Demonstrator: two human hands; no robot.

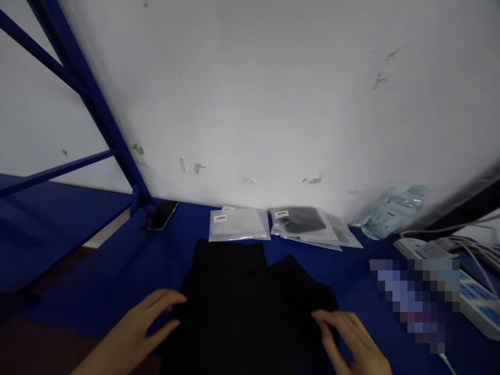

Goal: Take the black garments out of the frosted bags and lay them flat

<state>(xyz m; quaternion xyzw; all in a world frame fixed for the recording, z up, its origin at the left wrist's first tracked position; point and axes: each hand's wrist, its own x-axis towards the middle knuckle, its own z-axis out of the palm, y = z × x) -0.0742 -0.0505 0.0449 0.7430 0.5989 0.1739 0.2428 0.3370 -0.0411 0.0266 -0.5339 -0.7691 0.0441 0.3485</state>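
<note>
Blue surface (pixel 117 271), black garment (pixel 242 302) centred: your left hand (pixel 136 333) and right hand (pixel 351 338) rest open-fingered at its edges; press flat, smooth outward.

Place: a packing or stockroom workstation for clothing.
Frame: blue metal racking (pixel 89 99) stands against a scuffed white wall (pixel 273 94).
Surface: a blue tabletop (pixel 117 265).
Stock: flat clear poly bags with barcode labels (pixel 239 224), one holding a dark item (pixel 300 221).
Goods: a black garment (pixel 250 307) laid flat.
Extras: a white power strip (pixel 472 299) with cables, a phone (pixel 164 213).
</note>
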